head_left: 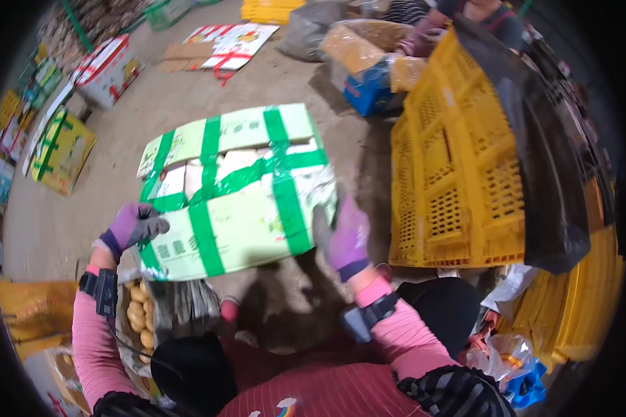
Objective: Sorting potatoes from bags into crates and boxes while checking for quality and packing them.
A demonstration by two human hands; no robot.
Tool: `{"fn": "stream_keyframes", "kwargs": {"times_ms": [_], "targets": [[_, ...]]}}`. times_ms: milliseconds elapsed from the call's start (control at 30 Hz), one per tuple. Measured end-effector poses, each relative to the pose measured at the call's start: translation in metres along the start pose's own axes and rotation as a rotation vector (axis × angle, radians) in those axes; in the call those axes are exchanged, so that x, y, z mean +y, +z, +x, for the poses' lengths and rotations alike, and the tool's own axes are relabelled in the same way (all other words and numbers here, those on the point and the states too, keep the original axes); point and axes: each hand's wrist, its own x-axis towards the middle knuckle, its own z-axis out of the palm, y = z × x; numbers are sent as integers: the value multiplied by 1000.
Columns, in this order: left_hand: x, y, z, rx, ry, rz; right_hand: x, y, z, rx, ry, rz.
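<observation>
Between my two gloved hands is a pale green cardboard box, bound with several bands of green tape. Its flaps do not quite meet, and white and brownish shapes show in the gap under the tape. My left hand, in a purple and grey glove, grips the box's near left corner with the thumb on top. At the right edge, my right hand clasps the box in a matching glove. The fingers beneath the box are hidden. A shadow falls on the ground below it.
Yellow plastic crates rise at my right, with black sheeting over them. An opened box of round tan produce stands by my left knee. Flattened cardboard lies ahead. Another person's gloved hand is at a taped carton.
</observation>
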Motion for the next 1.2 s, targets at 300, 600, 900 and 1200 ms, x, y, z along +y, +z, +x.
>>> {"fn": "stream_keyframes", "kwargs": {"times_ms": [300,600,900,1200], "targets": [[3,33,-9,131,90,-12,36,28,15,308,-147,173],[141,213,-85,93,5,-328,83,55,224,-208,-58,-182],[111,302,-54,-244,212,-757,51,32,167,-413,-246,-359],[93,306,-43,-70,352,-584,-12,-212,24,-660,-449,105]]}}
